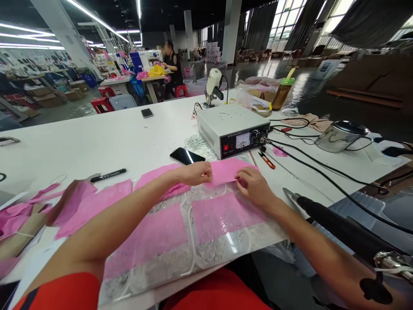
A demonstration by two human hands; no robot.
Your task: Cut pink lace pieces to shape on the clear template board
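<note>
A piece of pink fabric (224,171) lies between my hands near the grey control box. My left hand (196,173) is closed in a pinch at the fabric's left part. At its right part, my right hand (250,183) has bent fingers pressed together on the fabric's near edge. Beneath both hands is a clear template sheet (190,241) with rounded outlines, and pink rectangles show through it. Pink lace (174,191) lies just below my left wrist, partly hidden by my forearm.
Beyond my hands are a black phone (187,156) and the control box (234,127). Orange-handled snips (267,160) and a metal-tipped black tool (335,219) lie right. A marker (108,175) and pink pieces are left. A person (174,69) sits farther back.
</note>
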